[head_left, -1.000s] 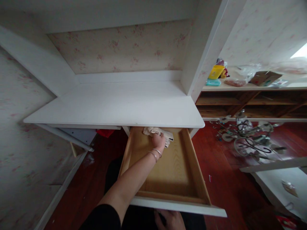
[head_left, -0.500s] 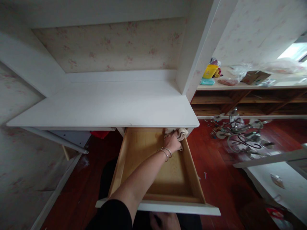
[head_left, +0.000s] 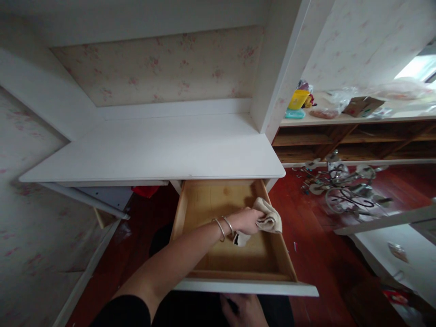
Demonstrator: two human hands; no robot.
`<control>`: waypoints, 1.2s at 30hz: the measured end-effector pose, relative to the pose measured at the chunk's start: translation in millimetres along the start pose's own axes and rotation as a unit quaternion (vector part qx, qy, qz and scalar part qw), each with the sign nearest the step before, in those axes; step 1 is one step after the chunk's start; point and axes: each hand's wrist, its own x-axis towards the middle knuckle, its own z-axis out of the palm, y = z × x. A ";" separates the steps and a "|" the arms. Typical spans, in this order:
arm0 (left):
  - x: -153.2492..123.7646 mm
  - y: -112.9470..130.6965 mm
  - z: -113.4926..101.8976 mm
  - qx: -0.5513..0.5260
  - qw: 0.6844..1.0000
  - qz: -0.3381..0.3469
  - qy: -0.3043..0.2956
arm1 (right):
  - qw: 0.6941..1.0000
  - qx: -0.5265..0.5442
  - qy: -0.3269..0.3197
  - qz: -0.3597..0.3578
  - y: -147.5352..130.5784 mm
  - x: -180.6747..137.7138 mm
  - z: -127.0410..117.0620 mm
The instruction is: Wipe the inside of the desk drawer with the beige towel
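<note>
My left hand [head_left: 248, 220], with two thin bangles at its wrist, reaches into a pulled-out wooden drawer [head_left: 211, 254]. It is closed on a beige cloth [head_left: 269, 217], which is bunched over the drawer's right side wall. A loose corner of the cloth hangs below the fingers, inside the drawer. Just below the drawer's white front panel is my right hand [head_left: 247, 311], at the bottom edge of the view. The panel hides most of its fingers, so I cannot see whether it grips anything.
Above the drawer extends a white desktop [head_left: 177, 150] with a shelf frame. To the right, a low wooden shelf [head_left: 340, 120] carries a yellow container [head_left: 299, 99], plastic bags and a cardboard box [head_left: 363, 107]. A dismantled chandelier [head_left: 350, 195] lies on the red floor.
My left hand has drawn the cloth from the drawer's back right corner toward me, up onto the right side wall. My right hand stays below the drawer front.
</note>
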 end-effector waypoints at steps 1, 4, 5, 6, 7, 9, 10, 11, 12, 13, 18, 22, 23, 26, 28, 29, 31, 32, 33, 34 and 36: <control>-7.0 3.3 1.7 0.004 0.999 0.029 -0.041 | 1.000 0.002 0.003 -0.003 -0.5 -0.1 -0.6; -25.9 13.8 7.4 0.034 0.982 0.090 -0.165 | 1.000 0.001 0.012 -0.004 -1.7 -1.0 -2.4; -31.3 17.4 9.2 0.054 0.974 0.099 -0.197 | 1.000 -0.002 0.011 -0.005 -2.1 -1.3 -3.1; -36.1 20.8 10.7 0.075 0.967 0.105 -0.222 | 1.000 -0.006 0.008 -0.004 -2.4 -1.4 -3.7; -40.3 24.0 11.8 0.094 0.960 0.106 -0.240 | 1.000 -0.011 0.003 -0.003 -2.6 -1.4 -4.3; -47.3 28.7 12.1 0.117 0.955 0.104 -0.253 | 1.000 -0.020 -0.009 0.003 -2.6 -1.0 -4.7; -50.6 30.1 11.1 0.119 0.956 0.101 -0.250 | 1.000 -0.022 -0.015 0.007 -2.3 -0.7 -4.6; -54.2 30.5 9.2 0.116 0.957 0.097 -0.247 | 0.999 -0.023 -0.020 0.009 -1.7 -0.5 -4.2; -58.4 30.0 6.6 0.112 0.959 0.089 -0.245 | 0.999 -0.023 -0.026 0.010 -0.8 -0.5 -3.7; -63.7 28.4 3.3 0.108 0.961 0.077 -0.242 | 0.999 -0.023 -0.030 0.009 0.4 -0.6 -3.0; -109.3 6.0 -21.0 0.118 0.963 0.020 -0.242 | 0.999 -0.029 -0.026 -0.003 9.6 -3.0 1.7; -150.8 -16.7 -45.7 0.116 0.960 -0.024 -0.252 | 0.999 -0.037 -0.029 -0.004 18.6 -5.1 6.6; -157.6 -19.7 -52.5 0.105 0.960 -0.034 -0.259 | 0.999 -0.040 -0.031 -0.005 20.6 -5.3 7.7; -165.9 -18.9 -73.4 0.086 0.958 -0.029 -0.274 | 0.998 -0.052 -0.038 -0.012 24.5 -4.9 9.5; -164.7 -13.0 -85.6 0.100 0.962 -0.005 -0.254 | 0.997 -0.061 -0.043 -0.016 24.1 -4.2 8.5; -163.6 -10.2 -90.4 0.108 0.967 0.010 -0.232 | 0.997 -0.066 -0.046 -0.015 23.2 -4.0 7.6; -163.5 -8.5 -95.5 0.115 0.974 0.043 -0.189 | 0.996 -0.074 -0.051 -0.006 20.5 -3.9 6.1; -165.0 -10.6 -95.1 0.121 0.975 0.059 -0.177 | 0.996 -0.074 -0.052 0.001 19.4 -4.2 6.0; -167.7 -15.0 -92.6 0.137 0.973 0.070 -0.170 | 0.996 -0.072 -0.051 0.006 18.7 -4.6 6.4; -171.3 -21.5 -87.8 0.170 0.968 0.075 -0.171 | 0.997 -0.066 -0.048 0.009 18.6 -5.1 7.5; -180.1 -39.3 -73.4 0.269 0.945 0.057 -0.178 | 0.998 -0.051 -0.039 0.013 20.1 -6.3 11.0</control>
